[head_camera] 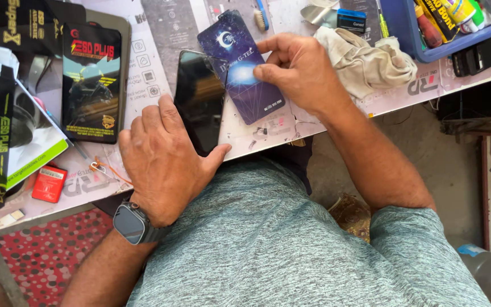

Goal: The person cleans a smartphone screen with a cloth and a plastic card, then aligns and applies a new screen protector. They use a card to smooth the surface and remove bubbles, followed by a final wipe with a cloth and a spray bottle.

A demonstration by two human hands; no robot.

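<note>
Worktop [160, 40] covered by a printed mat, cluttered. Blue bin [404, 34] of bottles sits at its far right corner, crumpled beige cloth [370, 59] just beside it. Black packet [92, 82] lies toward the left side, small red box [49, 183] near the front-left edge. Dark phone [200, 99] lies flat near the front edge, middle. Left hand [163, 159], smartwatch [130, 223] on the wrist, lies flat with its fingers spread, pressing down on the phone's near end. Right hand [299, 71] pinches a purple card-like packet [240, 68] between thumb and fingers, fingers closed on its right edge; the packet sits tilted just beside the phone, overlapping its far right corner.
</note>
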